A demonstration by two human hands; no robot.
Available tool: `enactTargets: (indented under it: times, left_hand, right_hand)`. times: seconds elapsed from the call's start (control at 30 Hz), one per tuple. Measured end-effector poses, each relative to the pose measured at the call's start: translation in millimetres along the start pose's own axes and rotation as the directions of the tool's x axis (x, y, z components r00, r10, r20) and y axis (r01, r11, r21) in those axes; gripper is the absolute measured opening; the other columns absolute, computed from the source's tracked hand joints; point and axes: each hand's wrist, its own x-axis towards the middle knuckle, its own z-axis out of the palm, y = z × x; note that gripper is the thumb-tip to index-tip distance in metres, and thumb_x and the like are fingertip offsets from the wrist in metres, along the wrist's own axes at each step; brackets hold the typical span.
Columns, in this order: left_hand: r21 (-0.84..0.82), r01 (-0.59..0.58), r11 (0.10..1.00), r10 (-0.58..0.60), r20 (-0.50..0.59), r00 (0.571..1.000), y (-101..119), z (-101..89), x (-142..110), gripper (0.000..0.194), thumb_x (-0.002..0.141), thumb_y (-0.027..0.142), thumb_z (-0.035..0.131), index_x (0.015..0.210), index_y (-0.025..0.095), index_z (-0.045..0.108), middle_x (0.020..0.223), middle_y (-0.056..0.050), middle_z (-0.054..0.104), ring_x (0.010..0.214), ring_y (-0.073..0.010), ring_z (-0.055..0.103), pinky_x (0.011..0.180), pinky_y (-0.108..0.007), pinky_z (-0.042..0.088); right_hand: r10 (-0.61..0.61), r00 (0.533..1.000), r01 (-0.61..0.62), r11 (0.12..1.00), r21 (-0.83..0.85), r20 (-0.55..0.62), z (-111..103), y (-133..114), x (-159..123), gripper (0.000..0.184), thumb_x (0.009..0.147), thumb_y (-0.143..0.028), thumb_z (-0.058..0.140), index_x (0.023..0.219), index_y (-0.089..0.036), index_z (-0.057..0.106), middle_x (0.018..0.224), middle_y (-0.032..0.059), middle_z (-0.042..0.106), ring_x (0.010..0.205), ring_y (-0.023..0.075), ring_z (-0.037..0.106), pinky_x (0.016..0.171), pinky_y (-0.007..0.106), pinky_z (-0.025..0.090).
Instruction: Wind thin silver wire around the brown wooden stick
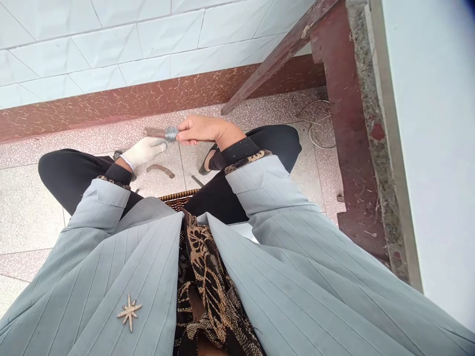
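Note:
My right hand [200, 129], bare, is closed on one end of a short brown wooden stick [154, 132]. Grey wire [171, 133] is wound in tight turns around the stick beside my fingertips. Just below it is my left hand [143, 152] in a white knitted glove, its fingers together and its thumb pointing right. The glove touches or nearly touches the stick and wire; what it grips, if anything, is hidden. On the floor below the glove lies a curved brown piece [160, 171], perhaps wood. A thin dark bar [197, 181] shows further right, partly covered by my leg.
A woven basket rim [178, 197] shows between my legs. Beyond my hands stands a white tiled wall [166, 34] with a red-brown skirting [111, 101]. At right are a slanted wooden leg [274, 54], a dark red panel [352, 148] and a pale looped cable [315, 133].

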Motion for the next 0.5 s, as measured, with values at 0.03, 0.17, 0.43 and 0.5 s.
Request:
enactTargets:
  times: [0.03, 0.17, 0.43, 0.5]
  left_hand:
    - [0.020, 0.016, 1.000, -0.016, -0.007, 1.000, 2.8, 0.3, -0.6, 0.027, 0.092, 0.042, 0.054, 0.089, 0.018, 0.065, 0.081, -0.003, 0.063, 0.082, -0.0188, 0.059, 0.085, -0.035, 0.050]
    - [0.112, 0.056, 0.992, -0.054, -0.015, 0.998, 16.2, -0.5, -1.8, 0.028, 0.094, 0.037, 0.050, 0.088, 0.016, 0.066, 0.078, -0.002, 0.060, 0.080, -0.0177, 0.056, 0.084, -0.034, 0.049]
    - [0.172, 0.049, 0.984, -0.041, -0.051, 0.998, 16.6, -2.9, -2.3, 0.026, 0.092, 0.033, 0.049, 0.087, 0.016, 0.068, 0.083, -0.003, 0.066, 0.082, -0.0192, 0.060, 0.085, -0.035, 0.049]
    - [0.181, 0.030, 0.983, -0.017, -0.074, 0.997, 15.9, -6.8, -3.3, 0.025, 0.091, 0.033, 0.049, 0.086, 0.017, 0.068, 0.083, -0.003, 0.067, 0.083, -0.0195, 0.060, 0.085, -0.035, 0.049]
  right_hand:
    - [0.014, 0.992, -0.009, 0.999, 0.037, -0.126, 0.7, 1.0, 1.0, 0.039, 0.103, -0.052, 0.066, 0.085, -0.017, 0.064, 0.064, -0.0018, 0.055, 0.056, 0.0095, 0.045, 0.058, 0.025, 0.039]
    - [0.115, 0.890, -0.105, 0.993, 0.049, -0.442, 0.3, 9.2, 10.0, 0.043, 0.106, -0.058, 0.059, 0.090, -0.018, 0.067, 0.062, -0.0006, 0.054, 0.055, 0.0117, 0.047, 0.056, 0.026, 0.041]
    - [0.236, 0.878, -0.408, 0.824, -0.392, -0.417, -1.8, 7.6, 18.6, 0.029, 0.099, -0.036, 0.070, 0.079, -0.015, 0.068, 0.064, 0.0031, 0.055, 0.067, 0.0175, 0.055, 0.066, 0.032, 0.038]
    - [0.312, 0.921, -0.386, 0.814, -0.435, -0.234, 1.9, 2.1, 15.4, 0.033, 0.100, -0.034, 0.069, 0.073, -0.016, 0.063, 0.061, 0.0010, 0.053, 0.061, 0.0142, 0.051, 0.063, 0.031, 0.036]
